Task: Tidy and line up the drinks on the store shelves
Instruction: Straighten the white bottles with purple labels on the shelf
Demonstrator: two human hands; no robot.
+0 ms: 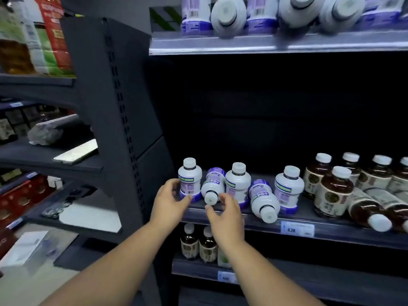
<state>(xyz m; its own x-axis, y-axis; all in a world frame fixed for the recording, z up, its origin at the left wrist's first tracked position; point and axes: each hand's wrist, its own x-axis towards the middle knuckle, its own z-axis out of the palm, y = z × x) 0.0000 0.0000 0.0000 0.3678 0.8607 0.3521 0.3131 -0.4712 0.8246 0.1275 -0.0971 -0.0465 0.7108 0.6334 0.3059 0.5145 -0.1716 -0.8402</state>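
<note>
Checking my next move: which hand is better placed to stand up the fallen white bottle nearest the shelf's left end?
Right. The right hand hovers open just below that fallen white bottle's cap, while the left hand is at the upright bottle beside it.

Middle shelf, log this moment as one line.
left hand: touching upright white bottle | right hand: open, at tipped bottle | middle shelf: tipped bottles remain

The scene is dim, with the shelf recess (276, 111) nearly black. Light falls from above and in front, brightening the white bottles (289, 186) and the upper shelf edge (265, 44), which carries a soft glare. The upper bottles (295, 12) are blurred. Wide-angle distortion bends the left shelving (44, 155).
</note>
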